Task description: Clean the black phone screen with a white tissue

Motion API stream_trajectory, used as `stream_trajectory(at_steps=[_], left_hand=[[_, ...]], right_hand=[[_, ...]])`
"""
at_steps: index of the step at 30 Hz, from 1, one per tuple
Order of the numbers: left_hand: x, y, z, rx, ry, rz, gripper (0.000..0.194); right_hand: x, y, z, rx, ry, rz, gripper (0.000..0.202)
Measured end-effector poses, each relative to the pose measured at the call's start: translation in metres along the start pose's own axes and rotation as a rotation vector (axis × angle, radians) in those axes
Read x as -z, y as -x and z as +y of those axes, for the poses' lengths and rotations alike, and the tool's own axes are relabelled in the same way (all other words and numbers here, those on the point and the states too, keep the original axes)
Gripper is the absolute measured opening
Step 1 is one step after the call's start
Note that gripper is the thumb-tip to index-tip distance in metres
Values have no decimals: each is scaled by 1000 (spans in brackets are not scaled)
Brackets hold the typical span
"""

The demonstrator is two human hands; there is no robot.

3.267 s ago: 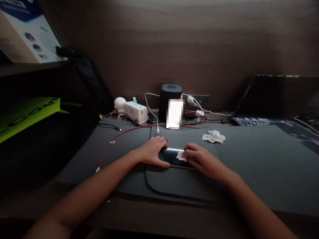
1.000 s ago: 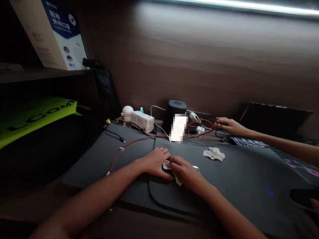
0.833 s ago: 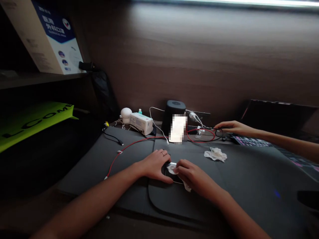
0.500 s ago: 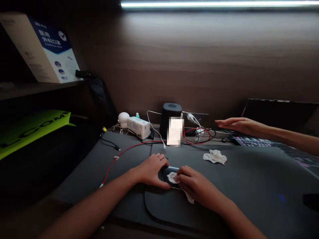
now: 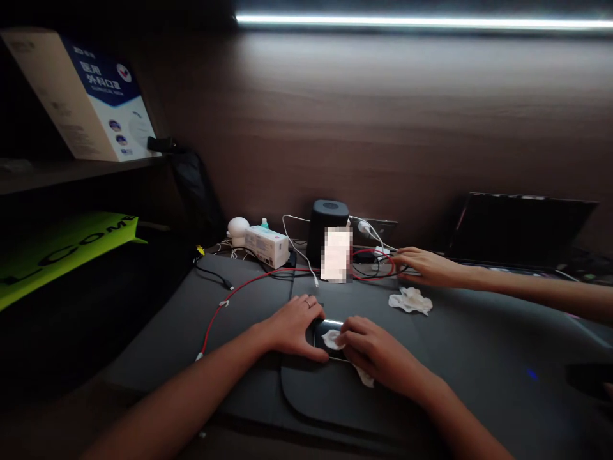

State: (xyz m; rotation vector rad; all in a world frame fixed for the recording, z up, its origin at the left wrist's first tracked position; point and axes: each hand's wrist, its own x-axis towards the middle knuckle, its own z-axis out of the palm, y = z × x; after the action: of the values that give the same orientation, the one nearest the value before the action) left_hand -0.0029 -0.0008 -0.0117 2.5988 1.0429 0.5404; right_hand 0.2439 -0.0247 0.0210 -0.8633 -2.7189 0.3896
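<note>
A dark phone (image 5: 322, 332) lies flat on the grey mat (image 5: 249, 306), in front of the black speaker. My left hand (image 5: 293, 327), with a ring on one finger, grips the phone's left end between thumb and fingers. Over its right part, my right hand (image 5: 371, 348) pinches a white tissue (image 5: 331, 339) against the screen. Part of the tissue hangs out below my right palm. Another crumpled tissue (image 5: 410, 300) rests on the mat to the right.
Another person's hand (image 5: 426, 267) reaches in from the right, by the red cable loop. Behind stand a black speaker (image 5: 318, 223), a white box (image 5: 267, 246) and an open laptop (image 5: 522, 230). A red cable (image 5: 249, 281) curves across the mat's left side.
The other person's hand has moved down and left to the cables. My hands stay at the phone with almost no shift. The view has tilted slightly.
</note>
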Motion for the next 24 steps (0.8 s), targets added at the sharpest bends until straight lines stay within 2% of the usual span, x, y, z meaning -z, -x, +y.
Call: stream_trajectory(at_steps=[4,9,15,21,24], left_hand=[[1,0,-1,-13,-8,-11,64],[3,0,1,-3,-17,-21,60],[3,2,1,-10,-1,-29,59],[2,2,0,3,1,-23,60],[2,3,0,0,15,-19,61]], right_hand=[[3,-1,1,-63,-7,2,18],[-2,-11,-9,-17,-35,-38,19],[7,-2,2,-77,-35,-26,18],[-3,-2,-3,-18,-77,-17,23],[-3,-2,0,-34,-89,17,24]])
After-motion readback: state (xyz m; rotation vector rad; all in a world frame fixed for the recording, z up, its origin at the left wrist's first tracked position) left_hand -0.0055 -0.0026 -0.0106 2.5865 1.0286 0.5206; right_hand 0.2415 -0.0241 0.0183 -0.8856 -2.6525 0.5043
